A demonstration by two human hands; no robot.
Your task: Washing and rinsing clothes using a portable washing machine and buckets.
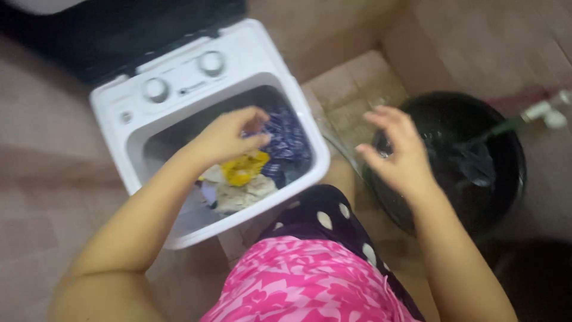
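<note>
Tub rim: white plastic washing machine point(310, 173), room inside above clothes.
Left hand point(229, 137): fingers pinching blue patterned cloth point(289, 140).
Right hand point(396, 152): fingers spread, empty (over round black bucket point(506, 179)).

A blue patterned cloth point(286, 140) lies crumpled at the far right of the tub of a small white top-loading washing machine point(238, 71), touching a yellow garment point(243, 168) and pale, off-white laundry point(238, 194) heaped just beside it toward the tub's near side.
</note>
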